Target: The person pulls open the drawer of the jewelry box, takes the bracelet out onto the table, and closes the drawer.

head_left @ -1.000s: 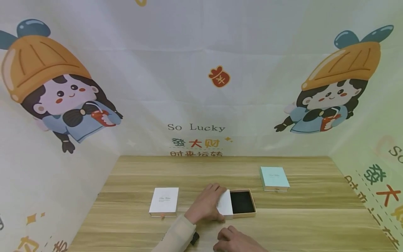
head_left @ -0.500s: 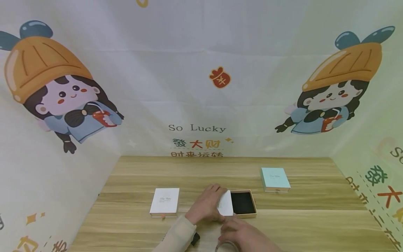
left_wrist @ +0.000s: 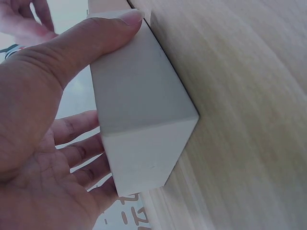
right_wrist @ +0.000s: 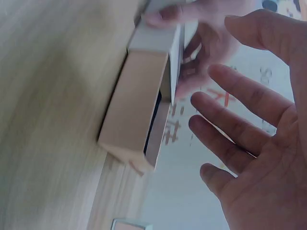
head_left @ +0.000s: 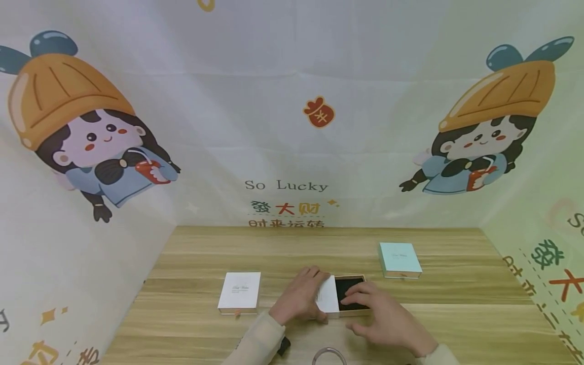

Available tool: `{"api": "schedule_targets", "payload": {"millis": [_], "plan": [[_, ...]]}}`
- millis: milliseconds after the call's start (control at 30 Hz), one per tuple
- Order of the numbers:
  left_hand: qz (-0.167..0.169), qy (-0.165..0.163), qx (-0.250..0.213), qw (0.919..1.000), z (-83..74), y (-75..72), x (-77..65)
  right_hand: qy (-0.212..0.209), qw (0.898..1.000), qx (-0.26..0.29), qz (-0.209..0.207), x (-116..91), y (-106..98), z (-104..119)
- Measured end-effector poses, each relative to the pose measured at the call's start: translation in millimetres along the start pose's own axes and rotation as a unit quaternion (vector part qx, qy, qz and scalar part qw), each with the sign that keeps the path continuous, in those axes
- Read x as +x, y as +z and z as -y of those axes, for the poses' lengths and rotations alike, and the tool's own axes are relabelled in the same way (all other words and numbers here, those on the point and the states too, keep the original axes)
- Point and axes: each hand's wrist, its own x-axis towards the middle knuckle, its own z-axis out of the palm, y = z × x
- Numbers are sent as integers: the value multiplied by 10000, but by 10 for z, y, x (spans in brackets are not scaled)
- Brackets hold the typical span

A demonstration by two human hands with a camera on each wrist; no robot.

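Left fingers (head_left: 315, 274) around a white box (head_left: 328, 296), right fingers (head_left: 360, 287) over its pulled-out drawer (head_left: 348, 284).

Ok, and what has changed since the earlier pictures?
The right hand moved forward and rightward to the open tray. The clear ring, unseen at first, now shows on the table. The left hand still holds the white sleeve; the closed white box and teal box stayed.

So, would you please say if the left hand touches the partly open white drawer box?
Touching: in the left wrist view, the left hand has its thumb against the white drawer box.
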Motion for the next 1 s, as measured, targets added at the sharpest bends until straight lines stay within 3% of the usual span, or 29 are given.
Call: {"api": "schedule_targets", "payload": {"millis": [200,333,567,833,900,1000], "plan": [[-35,-19,-63,10000,13,16,7,724,9955,569,-212,43,-56,-153],[-29,-48,-83,10000,13,17,7,1395,9825,1213,-210,54,-74,-250],[-17,-46,-106,9999,18,12,-3,2584,9421,2127,-226,116,-125,-384],[56,-98,-115,9999,6,-2,-6,3800,8740,3012,-308,154,-104,-472],[63,-117,-111,9999,1,-6,-7,3954,8642,3102,-231,161,-88,-500],[59,-115,-124,9998,-5,-11,-12,4047,8597,3117,-61,162,-64,-539]]}}
